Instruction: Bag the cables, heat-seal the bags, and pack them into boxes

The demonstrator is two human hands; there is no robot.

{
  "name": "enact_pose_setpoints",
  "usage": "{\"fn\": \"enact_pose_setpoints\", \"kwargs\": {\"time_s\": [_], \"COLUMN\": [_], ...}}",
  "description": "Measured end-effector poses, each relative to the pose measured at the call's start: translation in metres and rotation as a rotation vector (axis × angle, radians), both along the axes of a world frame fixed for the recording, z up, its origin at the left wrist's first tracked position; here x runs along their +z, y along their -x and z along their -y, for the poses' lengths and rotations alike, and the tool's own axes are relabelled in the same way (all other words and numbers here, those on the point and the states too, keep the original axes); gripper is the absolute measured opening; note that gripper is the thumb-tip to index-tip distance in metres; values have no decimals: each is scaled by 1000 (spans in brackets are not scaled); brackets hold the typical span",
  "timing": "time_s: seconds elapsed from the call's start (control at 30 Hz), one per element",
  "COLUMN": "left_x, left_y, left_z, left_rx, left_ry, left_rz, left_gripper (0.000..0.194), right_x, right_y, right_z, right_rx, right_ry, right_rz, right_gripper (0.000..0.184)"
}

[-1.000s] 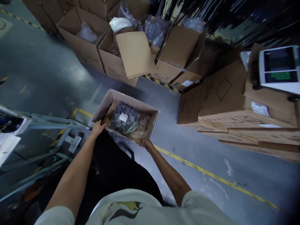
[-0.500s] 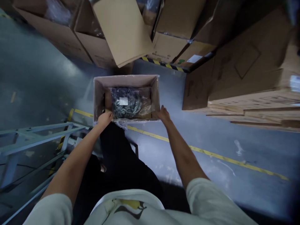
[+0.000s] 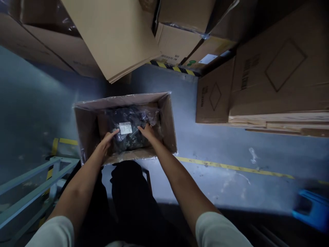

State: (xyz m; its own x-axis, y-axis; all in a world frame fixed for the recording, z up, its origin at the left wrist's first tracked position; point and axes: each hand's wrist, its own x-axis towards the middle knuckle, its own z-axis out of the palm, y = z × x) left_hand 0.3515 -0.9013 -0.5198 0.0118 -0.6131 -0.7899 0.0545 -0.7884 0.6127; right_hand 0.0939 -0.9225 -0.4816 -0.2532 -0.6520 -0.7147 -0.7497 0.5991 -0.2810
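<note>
An open cardboard box (image 3: 169, 123) lined with clear plastic sits on the grey floor in front of my legs. Inside lies a clear bag of dark parts (image 3: 131, 118) with a small white label (image 3: 125, 128). My left hand (image 3: 106, 141) reaches into the box and lies on the bag's left side, fingers stretched. On the bag's right side, just beside the label, rests my right hand (image 3: 147, 132) with its fingers extended too. Neither hand has closed round the bag.
Large cardboard boxes (image 3: 277, 68) are stacked at the right and along the back, one with a hanging flap (image 3: 113, 34). A grey metal frame (image 3: 28, 185) stands at the lower left. A yellow floor line (image 3: 231, 167) runs right; a blue object (image 3: 311, 209) lies at the lower right.
Both hands left the box's outer edges and moved inside onto the bag. The box now rests lower, on the floor, and the view has tilted down and closer.
</note>
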Motion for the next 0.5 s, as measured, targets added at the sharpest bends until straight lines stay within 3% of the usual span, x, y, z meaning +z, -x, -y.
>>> {"fn": "enact_pose_setpoints", "kwargs": {"time_s": [0.13,0.3,0.4,0.5], "left_x": [1,17,25,28], "left_y": [28,69,57,30], "left_z": [5,7,3,0], "left_rx": [-16,-12,-17,70], "left_ry": [45,239,255,204], "left_rz": [-131,-150,-194,-21], "left_gripper": [60,65,63,59], "right_x": [-3,0,11,28], "right_y": [15,52,64,44], "right_z": [-3,-14,-20,-23], "right_rx": [-68,-253,-324,-253], "right_ry": [61,148,247,319], "right_rz": [42,63,106,10], "right_gripper": [65,72,63,62]}}
